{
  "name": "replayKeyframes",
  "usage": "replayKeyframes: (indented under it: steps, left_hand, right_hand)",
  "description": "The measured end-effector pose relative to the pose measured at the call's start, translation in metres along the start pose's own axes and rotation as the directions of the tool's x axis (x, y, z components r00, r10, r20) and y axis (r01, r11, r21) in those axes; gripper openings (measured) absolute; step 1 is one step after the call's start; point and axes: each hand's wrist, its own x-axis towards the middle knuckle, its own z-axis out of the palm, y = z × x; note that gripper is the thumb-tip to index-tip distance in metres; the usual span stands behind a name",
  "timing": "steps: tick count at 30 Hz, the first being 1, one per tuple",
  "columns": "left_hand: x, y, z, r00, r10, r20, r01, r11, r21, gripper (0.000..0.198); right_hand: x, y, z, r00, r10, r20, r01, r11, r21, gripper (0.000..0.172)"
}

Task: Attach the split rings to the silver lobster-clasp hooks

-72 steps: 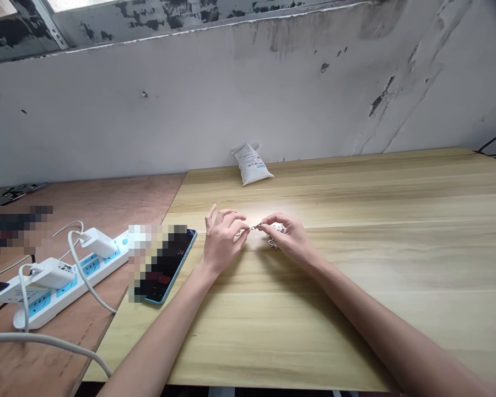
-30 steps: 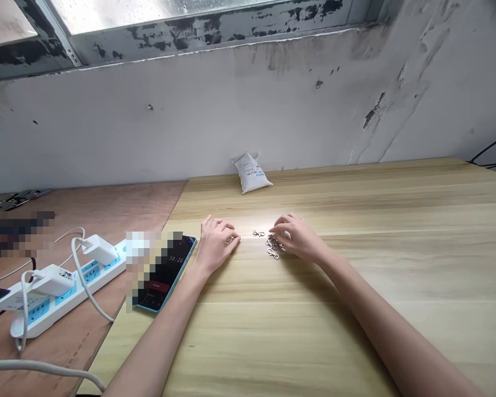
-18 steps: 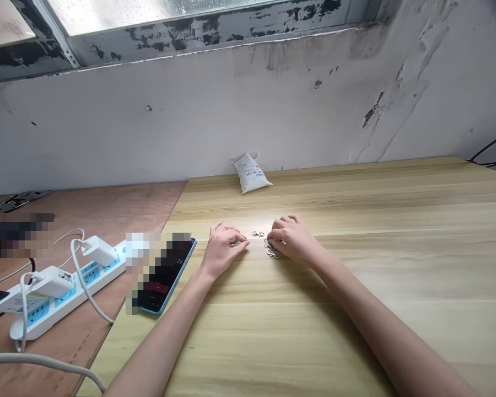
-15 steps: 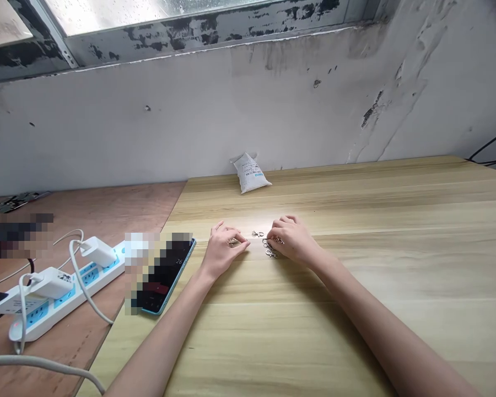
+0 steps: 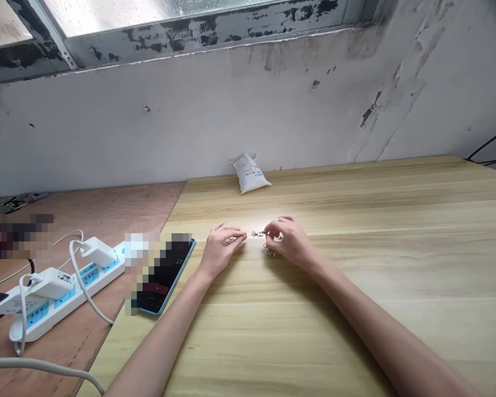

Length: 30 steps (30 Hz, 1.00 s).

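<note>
Right hand (image 5: 290, 243), at the centre of the frame, is held curved over the wooden tabletop (image 5: 355, 209), its thumb and forefinger parted. By the forefinger's tip lies a metal swivel clasp (image 5: 257, 234); whether it is touched cannot be told. Below and partly behind the thumb, a small heap of metal clasps (image 5: 271, 253) is seen, partly covered by the palm. Left of centre, the left hand (image 5: 220, 251) is rested near the tabletop, thumb and fingers brought nearly together; some metal pieces (image 5: 230, 241) are half hidden beneath its fingers, and whether they are pinched cannot be told. The lone clasp is placed between the two hands.

At the upper centre, a white printed packet (image 5: 252, 175) is set near the wall (image 5: 198, 110). Left of the left hand, a blue-edged phone (image 5: 171, 284) is laid with its screen up, partly masked by pixelation. At the lower left, a white power strip (image 5: 82, 289) is placed on a reddish-brown board (image 5: 149, 204), with two white chargers (image 5: 98, 251) plugged in.
</note>
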Motion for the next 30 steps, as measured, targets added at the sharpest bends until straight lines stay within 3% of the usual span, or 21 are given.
replayKeyframes:
  steps: [6,10,17,25,30]
  left_hand:
    - [0.0,0.004,-0.002,0.999,0.037,-0.016,-0.036,0.999,0.029,0.009]
    - [0.0,0.005,-0.001,0.999,0.031,-0.01,-0.031,0.999,0.027,0.009]
    - [-0.001,0.008,0.0,0.998,0.068,0.011,-0.068,0.997,0.018,0.009]
    - [-0.001,0.007,-0.002,0.994,0.093,-0.055,-0.093,0.996,0.008,0.006]
    - [-0.003,0.008,0.0,0.985,0.161,-0.054,-0.154,0.981,0.114,0.006]
  right_hand:
    - [-0.002,-0.013,0.002,0.99,0.132,0.039,-0.138,0.964,0.226,0.007]
    - [-0.001,-0.019,0.001,0.982,0.176,0.064,-0.188,0.927,0.324,0.017]
    - [-0.001,-0.017,0.005,0.937,0.33,0.114,-0.335,0.759,0.559,0.019]
    - [-0.001,-0.018,0.005,0.929,0.343,0.14,-0.359,0.742,0.566,0.025]
    - [-0.003,-0.018,0.009,0.95,0.299,0.084,-0.287,0.74,0.609,0.023]
